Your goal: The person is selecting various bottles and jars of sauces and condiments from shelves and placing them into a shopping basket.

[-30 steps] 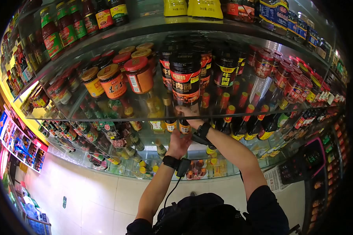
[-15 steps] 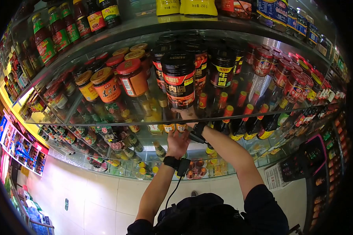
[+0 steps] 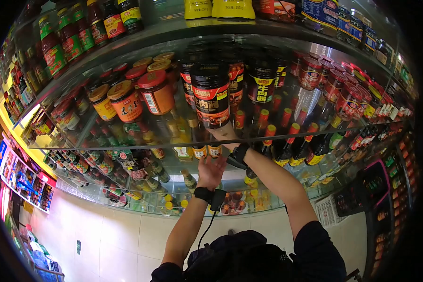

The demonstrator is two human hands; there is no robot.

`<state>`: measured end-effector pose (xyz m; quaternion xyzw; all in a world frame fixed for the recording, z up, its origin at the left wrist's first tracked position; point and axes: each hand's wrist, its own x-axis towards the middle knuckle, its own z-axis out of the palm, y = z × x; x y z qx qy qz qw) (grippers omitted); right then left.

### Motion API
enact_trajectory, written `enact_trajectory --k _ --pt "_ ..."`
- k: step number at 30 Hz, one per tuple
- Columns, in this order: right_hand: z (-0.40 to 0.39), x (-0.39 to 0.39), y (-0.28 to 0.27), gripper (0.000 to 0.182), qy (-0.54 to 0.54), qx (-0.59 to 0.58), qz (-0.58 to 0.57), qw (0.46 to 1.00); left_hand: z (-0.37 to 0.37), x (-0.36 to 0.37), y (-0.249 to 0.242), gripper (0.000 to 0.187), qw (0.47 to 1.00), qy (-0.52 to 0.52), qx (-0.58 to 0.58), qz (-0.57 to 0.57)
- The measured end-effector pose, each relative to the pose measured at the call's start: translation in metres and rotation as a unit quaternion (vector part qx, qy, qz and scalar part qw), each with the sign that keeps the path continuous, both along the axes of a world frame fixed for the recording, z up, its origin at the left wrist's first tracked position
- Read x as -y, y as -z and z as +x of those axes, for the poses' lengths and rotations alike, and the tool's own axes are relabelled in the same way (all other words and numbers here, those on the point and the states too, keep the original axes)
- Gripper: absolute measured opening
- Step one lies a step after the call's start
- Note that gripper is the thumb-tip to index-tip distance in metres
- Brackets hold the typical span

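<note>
A tall black-lidded sauce jar [image 3: 210, 101] with a red and black label stands at the front of the glass shelf, other black jars behind it. Right at its base is my right hand [image 3: 224, 133], wrist by the shelf's front edge, fingers hidden. Lower down, my left hand [image 3: 210, 171] is open, palm up with fingers apart, close below two small bottles with orange labels [image 3: 215, 151]. Neither object shows in the left palm. A black jar with a green and yellow label [image 3: 262, 84] stands to the right.
Orange jars [image 3: 156, 92] line the shelf on the left, red-lidded jars [image 3: 334, 84] on the right. Red-capped bottles [image 3: 286, 143] show below, through the glass. An upper shelf [image 3: 211, 34] crosses above. A white basket [image 3: 331, 212] sits at the right.
The view has shifted slightly, moving the shelf goods a little left. More of my right hand shows below the jar. My left hand is slightly lower, still open.
</note>
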<state>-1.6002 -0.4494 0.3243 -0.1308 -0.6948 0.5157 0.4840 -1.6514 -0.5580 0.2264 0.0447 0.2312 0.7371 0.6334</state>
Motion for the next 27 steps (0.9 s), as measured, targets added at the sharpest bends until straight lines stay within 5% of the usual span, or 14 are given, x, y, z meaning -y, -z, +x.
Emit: enact_trajectory --k 3,5,9,13,19,27 --pt "-0.001 0.0 0.004 0.043 0.124 0.084 0.118 0.982 0.001 0.006 -0.002 0.06 1.0 -0.015 -0.008 0.0" --pt "-0.001 0.008 0.001 0.073 0.179 0.079 0.15 0.969 0.004 0.013 -0.008 0.058 0.997 -0.059 -0.012 -0.043" --pt "0.016 0.033 0.005 0.075 0.266 0.131 0.292 0.909 0.008 0.031 -0.001 0.053 0.997 -0.067 -0.016 -0.041" --pt "0.03 0.065 0.006 0.072 0.24 0.142 0.318 0.906 0.011 0.061 -0.006 0.048 0.994 -0.079 -0.035 -0.062" --pt "0.051 0.103 0.036 0.062 0.202 0.132 0.247 0.938 0.005 0.107 0.009 0.031 0.977 -0.135 -0.096 -0.13" --pt "0.109 0.184 0.134 0.013 0.133 0.089 -0.021 0.987 0.021 0.168 0.06 0.021 0.981 -0.149 -0.013 -0.122"
